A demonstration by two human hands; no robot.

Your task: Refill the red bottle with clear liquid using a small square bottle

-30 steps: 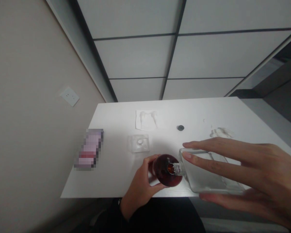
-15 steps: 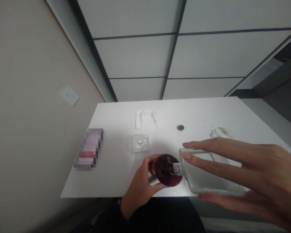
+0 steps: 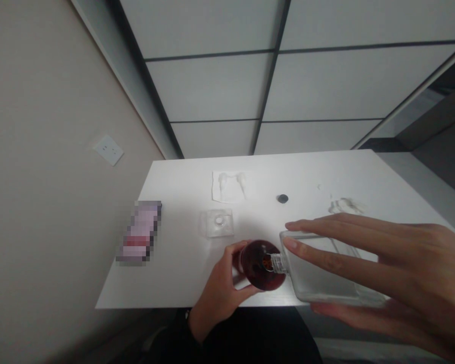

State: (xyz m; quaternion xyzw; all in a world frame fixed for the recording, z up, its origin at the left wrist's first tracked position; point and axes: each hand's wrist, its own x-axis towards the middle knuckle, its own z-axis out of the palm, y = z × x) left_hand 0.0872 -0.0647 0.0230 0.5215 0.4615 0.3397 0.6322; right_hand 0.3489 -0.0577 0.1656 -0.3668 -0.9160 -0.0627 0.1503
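Note:
My left hand is wrapped round a dark reddish-brown bottle at the table's front edge. In my right hand a clear rectangular glass bottle lies tilted on its side, thumb below and fingers along the top. Its threaded neck points left and meets the brown bottle's mouth; whether liquid passes between them I cannot make out. Just beyond my left hand sits a clear square piece with a round hole or knob. A small dark round cap lies farther back.
The white table stands against panelled doors. On its left is a pixelated phone-like object. A white sheet with two pale pieces lies at the back, and crumpled tissue at the right. A wall socket is at left.
Both hands and bottles hold nearly the same pose. The view has shifted very slightly; nothing has been taken hold of or let go.

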